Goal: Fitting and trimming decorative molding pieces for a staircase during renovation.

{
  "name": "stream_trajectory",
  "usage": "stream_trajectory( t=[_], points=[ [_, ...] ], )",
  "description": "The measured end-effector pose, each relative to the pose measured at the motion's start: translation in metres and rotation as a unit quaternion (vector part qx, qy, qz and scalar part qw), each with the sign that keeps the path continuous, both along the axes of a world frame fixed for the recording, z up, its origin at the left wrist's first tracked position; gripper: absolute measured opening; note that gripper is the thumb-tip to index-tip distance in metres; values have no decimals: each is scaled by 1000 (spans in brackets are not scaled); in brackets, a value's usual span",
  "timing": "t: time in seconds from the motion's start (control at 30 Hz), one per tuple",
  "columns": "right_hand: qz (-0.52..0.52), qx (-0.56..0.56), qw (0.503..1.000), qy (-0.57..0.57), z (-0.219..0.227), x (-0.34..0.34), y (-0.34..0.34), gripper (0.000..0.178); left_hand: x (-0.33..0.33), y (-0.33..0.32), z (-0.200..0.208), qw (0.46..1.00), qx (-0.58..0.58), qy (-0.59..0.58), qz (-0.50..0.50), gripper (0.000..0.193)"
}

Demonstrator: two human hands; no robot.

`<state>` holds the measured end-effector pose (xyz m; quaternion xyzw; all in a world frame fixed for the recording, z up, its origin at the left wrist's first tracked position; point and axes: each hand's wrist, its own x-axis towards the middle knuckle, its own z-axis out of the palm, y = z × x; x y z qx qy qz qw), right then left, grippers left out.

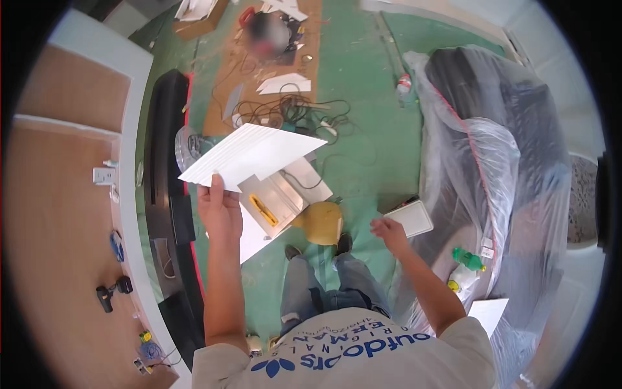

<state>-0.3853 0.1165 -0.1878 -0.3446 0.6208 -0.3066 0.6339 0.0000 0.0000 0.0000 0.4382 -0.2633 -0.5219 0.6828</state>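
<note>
My left hand [221, 204] is closed on the lower edge of a white grooved board [253, 152] with slanted ends, thumb on top, and holds it up in front of me. Behind and below the board sits a box-like surface [295, 200] with a yellow utility knife [264, 210] lying on it. My right hand [390, 235] is out to the right with its fingers curled in; whatever they may hold is too small to make out. Just beyond it is a white rectangular panel with rounded corners [413, 219], perhaps a lid.
A yellow round stool [322, 223] stands before my feet. Tangled cables [291, 113] lie ahead on the green floor covering [376, 146]. Plastic sheeting [479, 155] drapes a bulky dark thing at right, with a green bottle [468, 259] on it. A long black unit [170, 194] runs along the left.
</note>
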Motion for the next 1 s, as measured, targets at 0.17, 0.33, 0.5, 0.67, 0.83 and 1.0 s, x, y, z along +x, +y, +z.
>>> stream_trajectory(
  t=[0.17, 0.33, 0.5, 0.67, 0.83, 1.0],
  points=[
    [-76, -109, 977, -167, 206, -28, -37, 42, -111, 38, 68, 997, -1, 77, -18, 31],
    [-116, -277, 902, -309, 264, -7, -82, 53, -139, 19, 84, 995, 3, 88, -55, 32],
    [-88, -314, 932, -160, 251, -52, -146, 43, -174, -35, 66, 978, 119, 145, -90, 24],
    [-59, -353, 925, -123, 239, -90, -257, 28, -204, -142, 14, 961, 175, 181, -115, 24],
    [-87, -264, 930, -240, 203, -147, -398, 49, -237, -295, -6, 952, 206, 181, -136, 27],
    [-146, -230, 961, -56, 240, -184, -534, 52, -283, -465, 36, 959, 165, 132, -187, 29]
  ],
)
